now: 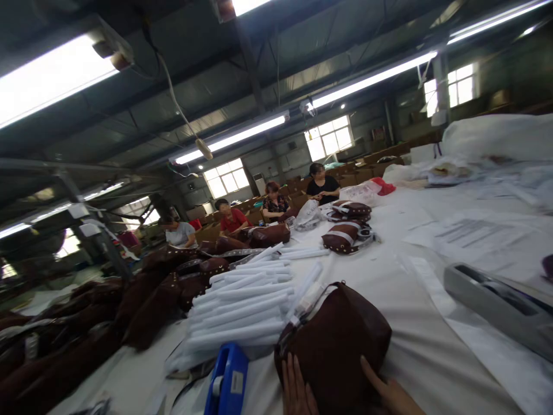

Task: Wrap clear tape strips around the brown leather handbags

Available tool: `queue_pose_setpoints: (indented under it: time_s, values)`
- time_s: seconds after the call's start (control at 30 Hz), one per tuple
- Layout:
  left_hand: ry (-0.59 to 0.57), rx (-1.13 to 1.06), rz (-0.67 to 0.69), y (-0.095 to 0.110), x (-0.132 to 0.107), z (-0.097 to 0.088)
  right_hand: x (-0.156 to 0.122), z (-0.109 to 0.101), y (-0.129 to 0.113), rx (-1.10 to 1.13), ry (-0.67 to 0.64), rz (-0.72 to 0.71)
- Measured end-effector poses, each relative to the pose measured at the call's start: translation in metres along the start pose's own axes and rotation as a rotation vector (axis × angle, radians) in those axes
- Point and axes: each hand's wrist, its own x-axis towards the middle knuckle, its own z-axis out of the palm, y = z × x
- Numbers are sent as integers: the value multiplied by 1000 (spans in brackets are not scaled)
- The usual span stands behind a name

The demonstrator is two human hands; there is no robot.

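Observation:
A dark brown bag (337, 340) with a plump, smooth body sits on the white-covered table in front of me. My left hand (298, 387) lies against its lower left side, fingers straight and flat. On the bag's right side rests my right hand (386, 392), its index finger stretched out on the surface; the other fingers are mostly out of sight. Clear plastic and a strap show at the bag's upper left edge. Just left of the bag are a blue tape dispenser (227, 377) and a stack of white rolled tubes (246, 305).
A grey tape dispenser (496, 305) stands at the right on the table. Brown bags with pale bands (345, 236) lie farther back. A large heap of brown bags (151, 300) fills the left. Several people sit along the far side, and plastic sheeting (496, 141) is piled back right.

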Motion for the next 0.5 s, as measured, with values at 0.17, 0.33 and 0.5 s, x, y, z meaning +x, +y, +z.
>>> queue_pose_setpoints:
  time_s: [0.17, 0.33, 0.5]
  values:
    - [-42, -101, -128, 13, 0, -8, 1, 22, -4, 245, 63, 98]
    - [-186, -247, -250, 32, 14, -48, -11, 38, -28, 410, 29, 227]
    - [-259, -376, -409, 47, 25, -71, -9, 65, -40, 350, 123, -26]
